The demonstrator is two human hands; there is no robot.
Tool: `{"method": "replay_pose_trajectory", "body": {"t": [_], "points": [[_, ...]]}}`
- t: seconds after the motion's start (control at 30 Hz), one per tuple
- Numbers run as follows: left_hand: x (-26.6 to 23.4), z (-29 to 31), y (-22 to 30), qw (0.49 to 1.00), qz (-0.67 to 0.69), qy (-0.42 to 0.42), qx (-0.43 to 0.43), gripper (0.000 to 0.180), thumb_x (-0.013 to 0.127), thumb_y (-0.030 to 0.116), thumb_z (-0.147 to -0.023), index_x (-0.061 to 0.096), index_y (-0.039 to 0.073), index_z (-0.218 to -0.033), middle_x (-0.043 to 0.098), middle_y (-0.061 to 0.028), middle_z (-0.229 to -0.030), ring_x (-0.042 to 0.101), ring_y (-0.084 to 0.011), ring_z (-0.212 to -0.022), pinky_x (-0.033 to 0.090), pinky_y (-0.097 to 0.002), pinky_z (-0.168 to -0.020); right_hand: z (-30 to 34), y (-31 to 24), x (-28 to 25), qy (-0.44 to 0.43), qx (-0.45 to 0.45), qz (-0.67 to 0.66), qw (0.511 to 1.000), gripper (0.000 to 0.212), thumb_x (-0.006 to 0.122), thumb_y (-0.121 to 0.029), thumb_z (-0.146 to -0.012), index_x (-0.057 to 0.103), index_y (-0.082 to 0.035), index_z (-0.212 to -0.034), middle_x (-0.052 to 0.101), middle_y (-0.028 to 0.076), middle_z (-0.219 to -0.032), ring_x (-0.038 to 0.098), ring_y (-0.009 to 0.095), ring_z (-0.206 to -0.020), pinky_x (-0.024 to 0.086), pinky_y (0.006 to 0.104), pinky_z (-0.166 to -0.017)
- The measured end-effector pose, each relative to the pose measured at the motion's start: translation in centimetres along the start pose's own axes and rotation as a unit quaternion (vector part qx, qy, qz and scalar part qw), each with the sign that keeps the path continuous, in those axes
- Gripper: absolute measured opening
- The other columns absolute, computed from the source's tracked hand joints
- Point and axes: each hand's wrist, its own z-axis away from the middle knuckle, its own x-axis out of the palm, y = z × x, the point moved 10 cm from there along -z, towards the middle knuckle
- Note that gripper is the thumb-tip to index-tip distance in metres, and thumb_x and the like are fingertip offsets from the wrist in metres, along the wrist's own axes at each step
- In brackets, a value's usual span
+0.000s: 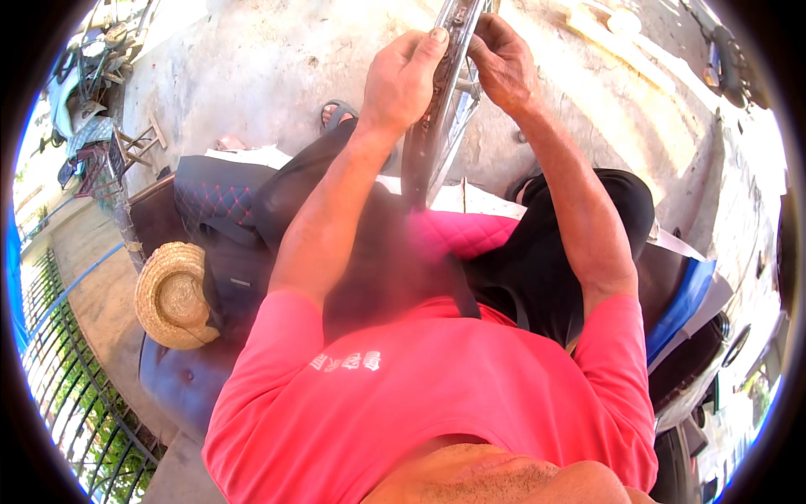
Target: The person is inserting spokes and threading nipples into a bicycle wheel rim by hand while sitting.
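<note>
A long, narrow metal frame [446, 105] with thin cross-struts rises from between my knees to the top edge of the view. Its shiny bars lean slightly to the right, and the upper end runs out of sight. My left hand [403, 80] is closed on the frame's left side, thumb lying along the bar near the top. On the other side, my right hand [506, 67] has its fingers bent and pinched against the frame's right edge. The fingertips of both hands are partly hidden. The frame's lower end is blurred in front of a pink quilted cloth [466, 233].
A straw hat [174, 294] lies at my left on a blue padded seat [172, 370]. A dark quilted bag [222, 193] is beside my left leg. Further left stand a small wooden stool [138, 144] and a black railing [84, 378]. A blue sheet [682, 311] lies at my right.
</note>
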Motion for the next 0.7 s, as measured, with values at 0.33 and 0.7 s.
{"method": "replay_pose_trajectory", "body": {"t": [0.33, 0.7], "points": [[-1.1, -0.1, 0.2, 0.998, -0.03, 0.04, 0.043, 0.046, 0.062, 0.043, -0.106, 0.071, -0.002, -0.103, 0.068, -0.0102, -0.091, 0.062, -0.0189, -0.081, 0.05, -0.0344, -0.076, 0.4, -2.3, -0.4, 0.048, -0.039, 0.118, 0.991, 0.027, 0.068, -0.019, -0.099, 0.073, -0.003, -0.12, 0.075, 0.011, -0.11, 0.073, 0.023, -0.099, 0.056, 0.0346, -0.087], [-2.1, 0.1, 1.8, 0.987, -0.074, 0.105, 0.101, 0.041, 0.062, 0.039, -0.106, 0.071, 0.002, -0.121, 0.064, -0.0188, -0.121, 0.064, -0.032, -0.111, 0.049, -0.041, -0.1, 1.7, -0.1, 1.9, 0.002, 0.032, 0.111, 0.993, 0.035, 0.077, -0.026, -0.095, 0.072, -0.006, -0.123, 0.077, 0.01, -0.11, 0.073, 0.022, -0.092, 0.058, 0.0358, -0.083]]}}
